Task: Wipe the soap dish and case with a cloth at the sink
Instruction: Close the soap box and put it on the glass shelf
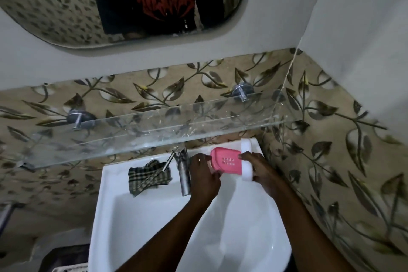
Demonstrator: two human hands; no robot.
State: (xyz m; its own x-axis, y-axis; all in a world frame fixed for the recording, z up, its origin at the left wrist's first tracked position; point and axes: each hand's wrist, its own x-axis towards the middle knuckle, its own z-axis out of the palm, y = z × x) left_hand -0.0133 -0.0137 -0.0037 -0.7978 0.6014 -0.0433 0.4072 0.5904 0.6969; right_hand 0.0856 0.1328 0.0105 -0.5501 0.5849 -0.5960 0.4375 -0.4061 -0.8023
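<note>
The left hand [204, 174] is curled around the near end of the pink dish [225, 161], with fingers on its edge. The right hand [258, 171] is wrapped around the white case [247, 161], with its thumb on the pink dish. Both hands are partly closed and holding on.

There is one pink dish, one white case, one cloth [148, 175], one tap [183, 172] and one sink [136, 223]. Two hands are at work.

The dish and case are at the back right corner of the sink, under the glass shelf [154, 130]. The dish's long side runs left to right, with its holes facing up. The checked cloth lies bunched on the sink rim, left of the tap, and no hand touches it.
</note>
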